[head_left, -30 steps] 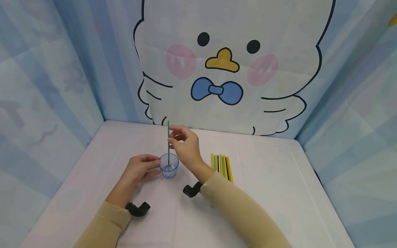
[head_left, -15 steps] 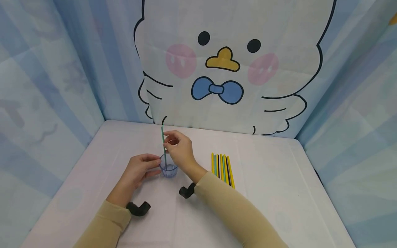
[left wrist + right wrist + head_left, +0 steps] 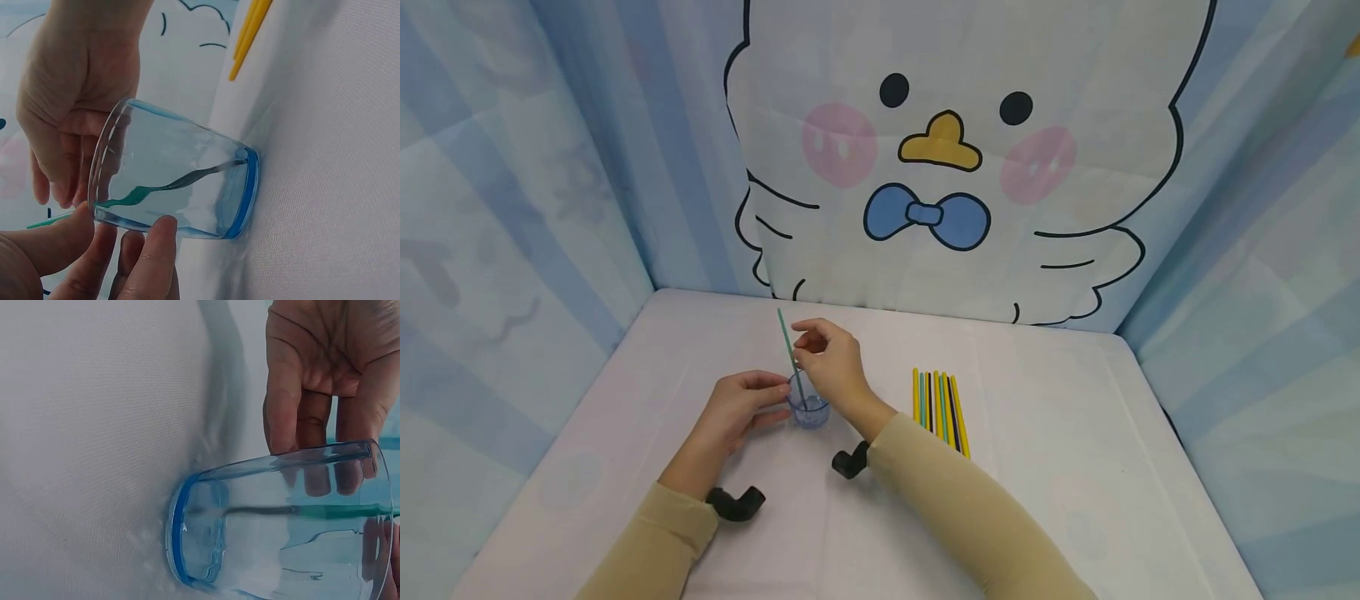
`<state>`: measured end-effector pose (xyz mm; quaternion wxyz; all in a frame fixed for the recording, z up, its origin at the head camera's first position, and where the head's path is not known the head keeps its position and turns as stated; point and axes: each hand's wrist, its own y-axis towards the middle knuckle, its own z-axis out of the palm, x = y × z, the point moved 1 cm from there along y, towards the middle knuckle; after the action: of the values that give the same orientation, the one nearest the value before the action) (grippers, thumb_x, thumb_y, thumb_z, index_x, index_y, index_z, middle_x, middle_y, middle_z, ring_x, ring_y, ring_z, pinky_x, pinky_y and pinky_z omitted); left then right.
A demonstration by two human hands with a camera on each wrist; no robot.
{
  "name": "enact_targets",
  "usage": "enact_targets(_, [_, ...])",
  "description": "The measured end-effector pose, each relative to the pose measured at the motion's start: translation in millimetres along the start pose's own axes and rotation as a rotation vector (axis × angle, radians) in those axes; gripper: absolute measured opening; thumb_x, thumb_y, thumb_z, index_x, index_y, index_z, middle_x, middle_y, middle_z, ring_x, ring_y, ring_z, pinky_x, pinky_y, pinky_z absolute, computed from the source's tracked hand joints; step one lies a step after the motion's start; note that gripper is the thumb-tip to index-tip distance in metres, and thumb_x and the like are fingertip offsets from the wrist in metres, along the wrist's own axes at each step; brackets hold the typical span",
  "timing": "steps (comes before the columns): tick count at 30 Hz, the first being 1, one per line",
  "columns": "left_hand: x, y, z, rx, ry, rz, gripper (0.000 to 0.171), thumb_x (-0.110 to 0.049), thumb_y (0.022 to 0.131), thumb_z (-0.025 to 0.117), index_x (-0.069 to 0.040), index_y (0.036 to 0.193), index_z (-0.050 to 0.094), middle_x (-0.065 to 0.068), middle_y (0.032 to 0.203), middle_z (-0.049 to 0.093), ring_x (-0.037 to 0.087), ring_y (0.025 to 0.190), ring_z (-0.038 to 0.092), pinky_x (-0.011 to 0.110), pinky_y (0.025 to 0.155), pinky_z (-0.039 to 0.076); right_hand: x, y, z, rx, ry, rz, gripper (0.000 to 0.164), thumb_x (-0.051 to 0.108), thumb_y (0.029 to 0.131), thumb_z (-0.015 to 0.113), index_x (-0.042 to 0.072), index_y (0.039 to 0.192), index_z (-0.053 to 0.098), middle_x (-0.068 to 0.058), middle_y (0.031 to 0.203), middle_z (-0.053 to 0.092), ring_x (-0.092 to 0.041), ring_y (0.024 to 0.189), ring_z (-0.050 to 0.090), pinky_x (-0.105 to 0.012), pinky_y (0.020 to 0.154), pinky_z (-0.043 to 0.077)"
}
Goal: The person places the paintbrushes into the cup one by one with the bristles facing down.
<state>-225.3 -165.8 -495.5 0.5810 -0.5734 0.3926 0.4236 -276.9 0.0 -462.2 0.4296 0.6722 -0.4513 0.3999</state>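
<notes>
A small clear bluish cup (image 3: 811, 417) stands upright on the table. My left hand (image 3: 743, 410) holds it from the left; in the left wrist view the thumb is at the rim and fingertips press the side. One thin green stick (image 3: 785, 332), dark toward its lower end, stands inside the cup (image 3: 262, 544) and leans left against the rim. Close beside the stick, at the cup's right, is my right hand (image 3: 835, 360), fingers loosely bent with nothing between them. In the left wrist view the right hand (image 3: 81, 94) shows behind the cup, apart from the stick.
To the right, yellow, green and dark sticks (image 3: 938, 404) lie side by side in a row, their near ends partly behind the right sleeve (image 3: 955, 492). The white-covered table (image 3: 1075, 467) meets a patterned curtain (image 3: 692, 150) at its back edge.
My right hand has moved left and a little down and let go of the green stick. The stick has gone from upright to leaning left. My left hand stays at the cup.
</notes>
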Motion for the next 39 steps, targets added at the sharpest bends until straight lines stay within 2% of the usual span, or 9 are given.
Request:
enact_targets(6, [-0.6,0.0,-0.1,0.007,-0.001,0.002,0.042,-0.007,0.102,0.074,0.01,0.139,0.063,0.008,0.117,0.069,0.018,0.104,0.073,0.033,0.089,0.07,-2,-1,-5,-0.004,0.001,0.014,0.035,-0.001,0.099,0.073,0.015,0.131,0.073,-0.005,0.104,0.073,-0.014,0.098,0.073,-0.021,0.081,0.068])
enact_targets(15, [-0.4,-0.9,-0.1,-0.004,-0.001,-0.004,0.039,-0.009,0.101,0.075,0.007,0.136,0.066,0.01,0.118,0.07,0.017,0.102,0.073,0.034,0.089,0.07,-3,-7,-22,-0.011,0.103,0.035,0.039,-0.005,0.097,0.072,0.013,0.132,0.072,-0.011,0.107,0.071,-0.017,0.097,0.074,-0.027,0.08,0.07])
enact_targets(21, [-0.4,-1.4,1.0,-0.007,0.008,0.002,0.039,-0.009,0.101,0.075,0.007,0.136,0.066,0.012,0.121,0.07,0.022,0.109,0.074,0.035,0.09,0.07,0,-15,-36,-0.005,0.132,0.045,0.04,-0.006,0.097,0.072,0.009,0.134,0.07,-0.024,0.114,0.071,-0.02,0.098,0.073,-0.03,0.08,0.071])
enact_targets(24, [-0.5,-1.6,1.7,-0.013,0.01,0.003,0.039,-0.008,0.101,0.075,0.007,0.136,0.066,0.013,0.123,0.07,0.025,0.111,0.074,0.035,0.09,0.07,1,-20,-43,-0.007,0.141,0.055,0.04,-0.006,0.097,0.072,0.009,0.134,0.07,-0.027,0.116,0.07,-0.02,0.097,0.074,-0.031,0.079,0.071])
enact_targets(34, [1.0,-1.1,2.9,0.002,-0.007,0.008,0.039,-0.006,0.101,0.074,0.009,0.136,0.064,0.01,0.119,0.07,0.027,0.114,0.073,0.035,0.09,0.07,-1,-41,-63,-0.032,0.145,0.1,0.042,-0.007,0.094,0.076,0.012,0.132,0.072,-0.019,0.111,0.071,-0.02,0.095,0.075,-0.035,0.078,0.072])
enact_targets(39, [0.3,-2.7,3.0,0.0,-0.018,-0.001,0.039,-0.006,0.101,0.075,0.008,0.136,0.065,0.009,0.118,0.069,0.026,0.114,0.073,0.034,0.09,0.07,0,-52,-74,-0.034,0.145,0.123,0.043,-0.006,0.095,0.076,0.014,0.133,0.072,-0.021,0.113,0.071,-0.031,0.101,0.076,-0.036,0.078,0.072])
